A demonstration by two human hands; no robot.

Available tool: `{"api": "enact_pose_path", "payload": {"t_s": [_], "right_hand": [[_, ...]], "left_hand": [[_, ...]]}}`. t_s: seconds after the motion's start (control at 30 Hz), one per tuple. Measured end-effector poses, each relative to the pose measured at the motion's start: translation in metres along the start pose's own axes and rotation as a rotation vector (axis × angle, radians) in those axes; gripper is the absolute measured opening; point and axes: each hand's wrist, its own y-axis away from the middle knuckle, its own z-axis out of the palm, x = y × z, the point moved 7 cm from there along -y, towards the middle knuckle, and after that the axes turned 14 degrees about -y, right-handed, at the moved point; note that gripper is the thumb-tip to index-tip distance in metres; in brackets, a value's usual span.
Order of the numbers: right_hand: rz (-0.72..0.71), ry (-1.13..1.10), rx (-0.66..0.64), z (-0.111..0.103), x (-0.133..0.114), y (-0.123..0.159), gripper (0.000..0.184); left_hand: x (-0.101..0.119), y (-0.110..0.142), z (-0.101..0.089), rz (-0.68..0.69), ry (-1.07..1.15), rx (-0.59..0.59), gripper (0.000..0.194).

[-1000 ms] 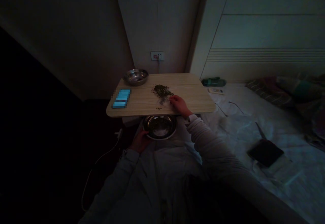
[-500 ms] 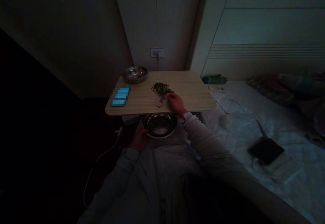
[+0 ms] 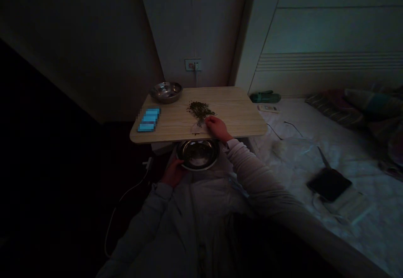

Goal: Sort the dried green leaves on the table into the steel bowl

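My left hand (image 3: pixel 174 173) is closed on the left rim of a shiny metal bowl (image 3: pixel 199 168), which sits at my lap under the near edge of the small wooden table (image 3: pixel 239 106). On the tabletop lies a loose heap of small green-brown grains or beans (image 3: pixel 198 109). My right hand (image 3: pixel 217 127) rests at the near side of that heap, fingers closed in a pinch. A thin, see-through piece (image 3: pixel 199 128), seemingly clear plastic, shows beside its fingertips and appears held by them. A few grains lie near the table's front edge.
A second metal bowl (image 3: pixel 166 93) stands at the table's back left, with a lit phone (image 3: pixel 149 119) in front of it. Right of the table, the bed (image 3: pixel 292 122) bears a green bottle (image 3: pixel 265 97), a remote (image 3: pixel 268 108), and a dark flat object (image 3: pixel 329 184). A white cable (image 3: pixel 118 204) hangs at left.
My right hand and the clear piece have shifted very slightly to the left beside the heap. My left hand stays on the bowl, and the view has tilted a little.
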Motion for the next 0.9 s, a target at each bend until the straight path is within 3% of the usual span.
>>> {"api": "enact_pose_path", "payload": {"t_s": [0.9], "right_hand": [[0.019, -0.028, -0.064, 0.0008, -0.0072, 0.0066, 0.021]], "left_hand": [[-0.0003, 0.0026, -0.0012, -0.035, 0.011, 0.030, 0.071]]}}
